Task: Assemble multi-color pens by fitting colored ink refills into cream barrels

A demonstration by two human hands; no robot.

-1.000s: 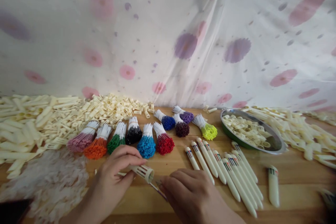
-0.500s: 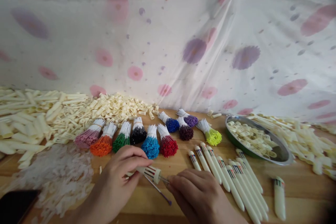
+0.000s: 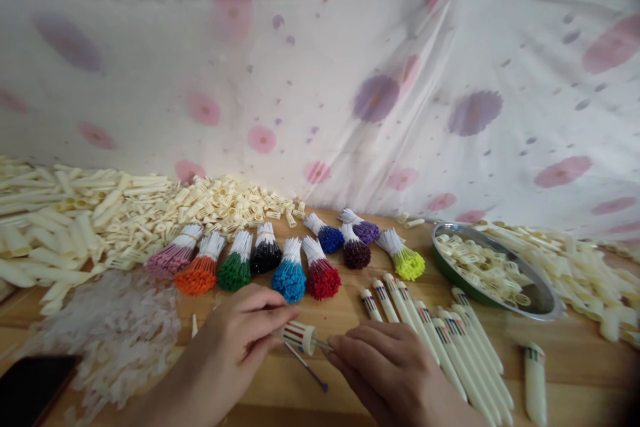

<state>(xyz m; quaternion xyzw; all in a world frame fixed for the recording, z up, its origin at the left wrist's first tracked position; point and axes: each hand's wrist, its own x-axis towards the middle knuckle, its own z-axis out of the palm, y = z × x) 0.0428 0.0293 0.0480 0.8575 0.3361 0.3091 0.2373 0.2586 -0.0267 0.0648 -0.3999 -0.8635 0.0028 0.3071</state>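
Note:
My left hand (image 3: pixel 255 330) pinches a cream multicolour pen barrel piece (image 3: pixel 299 336), its slots showing coloured sliders and its wide open end facing right. From the right, my right hand (image 3: pixel 383 363) has its fingers closed on a thin greyish stick (image 3: pixel 323 345) whose tip reaches the barrel's open end. How far it goes inside is hidden. Below the barrel, a thin refill with a purple tip (image 3: pixel 324 386) slants down to the right; its upper end is out of sight behind the barrel. Bundled refills in blue (image 3: pixel 289 280) and red (image 3: pixel 323 278) stand just beyond my hands.
More colour bundles, such as orange (image 3: pixel 197 275) and yellow (image 3: pixel 407 262), line the table. Finished-looking pens (image 3: pixel 463 360) lie at right, near a metal-rimmed bowl (image 3: pixel 543 310) of slotted parts. Cream tubes (image 3: pixel 45 233) and clear bits (image 3: pixel 125 327) heap at left, beside a dark phone (image 3: pixel 33 390).
The view has shifted slightly. Both hands are a little farther right in the picture, and the barrel has rolled, with red sliders now showing. The stick stays at its open end.

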